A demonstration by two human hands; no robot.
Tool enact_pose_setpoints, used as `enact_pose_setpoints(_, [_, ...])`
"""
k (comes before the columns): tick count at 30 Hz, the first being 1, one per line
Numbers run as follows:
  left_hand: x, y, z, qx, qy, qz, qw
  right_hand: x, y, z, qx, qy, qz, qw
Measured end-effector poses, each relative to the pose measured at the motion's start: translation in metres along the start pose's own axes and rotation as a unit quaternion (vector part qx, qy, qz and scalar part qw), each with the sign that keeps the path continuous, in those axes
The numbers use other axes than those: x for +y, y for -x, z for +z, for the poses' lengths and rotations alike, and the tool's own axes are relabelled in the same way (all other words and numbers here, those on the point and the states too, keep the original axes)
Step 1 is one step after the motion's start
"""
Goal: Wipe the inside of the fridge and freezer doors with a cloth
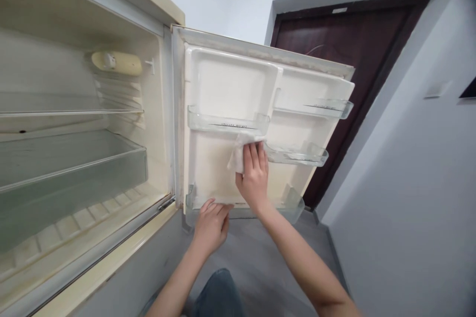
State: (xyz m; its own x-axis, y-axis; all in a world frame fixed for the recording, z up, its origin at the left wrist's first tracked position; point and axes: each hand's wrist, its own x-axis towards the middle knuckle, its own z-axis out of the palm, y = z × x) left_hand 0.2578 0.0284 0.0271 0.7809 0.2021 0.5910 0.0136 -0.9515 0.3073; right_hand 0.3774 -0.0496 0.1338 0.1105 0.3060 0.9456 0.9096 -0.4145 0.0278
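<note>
My right hand (pixel 255 178) presses a white wipe (pixel 236 156) flat against the inner panel of the open fridge door (pixel 219 158), just below the upper left door bin (pixel 228 122). Its fingers are together over the wipe and point upward. Lower and to the left, my left hand (pixel 211 225) grips the rim of the bottom door bin (pixel 286 212), fingers bent over the edge; part of its grip is hidden. Beside my right fingers, a clear middle bin (pixel 297 154) juts out from the door.
The fridge interior (pixel 156 148) stands open at left, with a glass shelf (pixel 70 110), a greenish clear drawer (pixel 74 173) and a yellowish lamp cover (pixel 121 63). Behind the fridge door are a dark red room door (pixel 327 34) and a pale wall (pixel 416 168). My knee (pixel 219 294) shows below.
</note>
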Motion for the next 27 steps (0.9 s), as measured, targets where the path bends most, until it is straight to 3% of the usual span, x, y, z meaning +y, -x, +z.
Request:
enact_pose_setpoints(5, [-0.001, -0.001, 0.001, -0.004, -0.004, 0.001, 1.000, 0.011, -0.005, 0.032, -0.097, 0.123, 0.001, 0.988])
enact_pose_setpoints(14, [0.003, -0.009, 0.007, -0.007, -0.047, -0.002, 0.999, -0.004, 0.034, 0.047, -0.243, 0.098, 0.004, 0.965])
enact_pose_setpoints(17, [0.002, -0.008, 0.009, 0.004, -0.033, 0.000, 0.999, -0.007, 0.023, 0.050, -0.219, 0.067, 0.049, 0.972])
enact_pose_setpoints(23, [0.000, -0.007, 0.011, 0.016, -0.009, 0.002, 1.000, -0.029, -0.032, 0.070, -0.131, 0.031, 0.072, 0.988])
enact_pose_setpoints(25, [-0.001, -0.006, 0.011, 0.020, -0.010, 0.009, 1.000, -0.040, -0.040, 0.081, -0.130, 0.011, 0.046, 0.990])
enact_pose_setpoints(27, [-0.002, -0.006, 0.011, 0.021, -0.017, 0.010, 1.000, -0.047, -0.038, 0.092, -0.154, -0.009, -0.030, 0.988])
